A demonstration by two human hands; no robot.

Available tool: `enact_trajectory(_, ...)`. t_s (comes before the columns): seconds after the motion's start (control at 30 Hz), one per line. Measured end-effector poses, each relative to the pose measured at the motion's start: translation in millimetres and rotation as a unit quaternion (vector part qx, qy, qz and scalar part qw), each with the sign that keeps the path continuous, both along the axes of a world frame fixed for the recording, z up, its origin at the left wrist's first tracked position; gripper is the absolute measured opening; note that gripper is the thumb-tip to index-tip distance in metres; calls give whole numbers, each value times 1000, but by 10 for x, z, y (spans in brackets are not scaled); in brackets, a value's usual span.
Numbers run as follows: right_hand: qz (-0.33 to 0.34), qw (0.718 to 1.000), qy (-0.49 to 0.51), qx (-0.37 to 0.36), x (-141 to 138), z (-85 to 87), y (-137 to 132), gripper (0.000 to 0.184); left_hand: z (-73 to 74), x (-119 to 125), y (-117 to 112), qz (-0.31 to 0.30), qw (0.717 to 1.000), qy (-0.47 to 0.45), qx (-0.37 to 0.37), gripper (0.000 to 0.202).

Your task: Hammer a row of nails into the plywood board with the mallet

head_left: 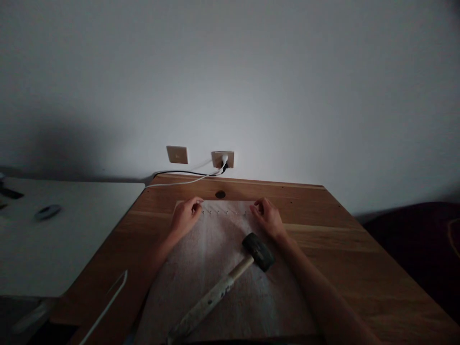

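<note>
A pale board [201, 268] lies flat on the wooden table, with a row of several small upright nails [218, 212] near its far edge. My left hand [186, 215] rests at the board's far left corner, fingers curled in, beside the leftmost nail. Across from it, my right hand [268, 218] is at the far right corner, its fingers bent and closed near the right end of the row. Whatever either hand may hold is too small or hidden to make out. A rubber mallet [258, 251] with a worn, paint-flecked handle lies diagonally on the board between my forearms, untouched by both hands.
The wooden table [334, 249] stands against a wall with a socket [223, 159], plugged-in cables and a switch plate [177, 155]. A round dark spot [220, 194] marks the tabletop. A white table [32, 239] adjoins at left; a white cord [108, 306] is at lower left.
</note>
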State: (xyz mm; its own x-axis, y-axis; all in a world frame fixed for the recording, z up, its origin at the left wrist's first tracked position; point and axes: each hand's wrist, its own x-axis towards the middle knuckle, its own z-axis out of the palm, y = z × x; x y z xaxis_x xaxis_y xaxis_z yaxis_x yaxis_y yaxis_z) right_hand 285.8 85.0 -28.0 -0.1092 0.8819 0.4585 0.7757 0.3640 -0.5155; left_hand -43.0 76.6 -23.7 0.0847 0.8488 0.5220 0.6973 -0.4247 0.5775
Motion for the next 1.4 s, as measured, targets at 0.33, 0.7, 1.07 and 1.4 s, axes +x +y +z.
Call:
enact_trajectory(0.33,-23,994,-99,-40,-34,48,-48,26,1,21,-62,-18,993,112,21,30)
enact_trajectory(0.7,-151,956,-219,-123,-194,241,-209,43,45,-1,-17,-33,999,16,-3,28)
enact_trajectory(1.07,-128,963,-197,-135,-123,190,-167,36,14,30,-35,4,999,48,11,23)
enact_trajectory(1.4,-120,984,-100,-79,-81,138,-176,26,76,19,-36,12,1000,12,-4,17)
